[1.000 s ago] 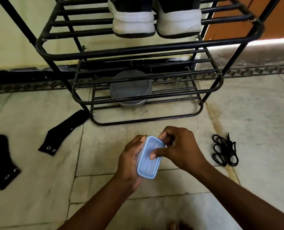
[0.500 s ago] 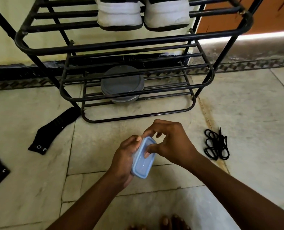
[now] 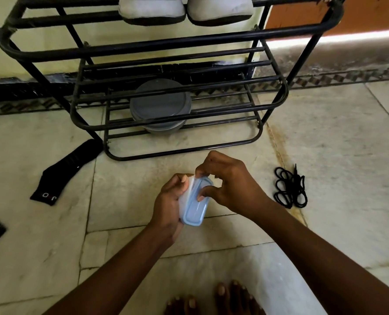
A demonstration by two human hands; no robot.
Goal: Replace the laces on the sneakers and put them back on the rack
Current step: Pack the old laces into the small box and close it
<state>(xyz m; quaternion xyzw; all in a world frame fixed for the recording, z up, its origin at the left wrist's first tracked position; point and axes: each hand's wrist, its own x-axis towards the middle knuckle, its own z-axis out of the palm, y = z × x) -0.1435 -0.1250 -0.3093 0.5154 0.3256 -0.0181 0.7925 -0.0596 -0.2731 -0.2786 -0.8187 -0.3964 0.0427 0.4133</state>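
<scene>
The right hand (image 3: 231,186)'s fingers (image 3: 200,172) now pinch the blue lid (image 3: 197,206)'s far corner, prising it up from the small box (image 3: 185,202) gripped by the left hand (image 3: 168,206); earlier it sat flush. Black laces (image 3: 290,189) lie right on the floor (image 3: 337,137); the sneakers (image 3: 152,10) sit on the far rack (image 3: 166,45).

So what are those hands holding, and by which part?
A small clear box with a blue lid. The left hand grips its body from the side; the right hand pinches the lid's top edge, thumb resting on the lid.

left hand (image 3: 169,208): bare
right hand (image 3: 232,187): bare
forearms (image 3: 120,258): bare to the lower frame edge
feet (image 3: 225,298): bare, toes at bottom centre
</scene>
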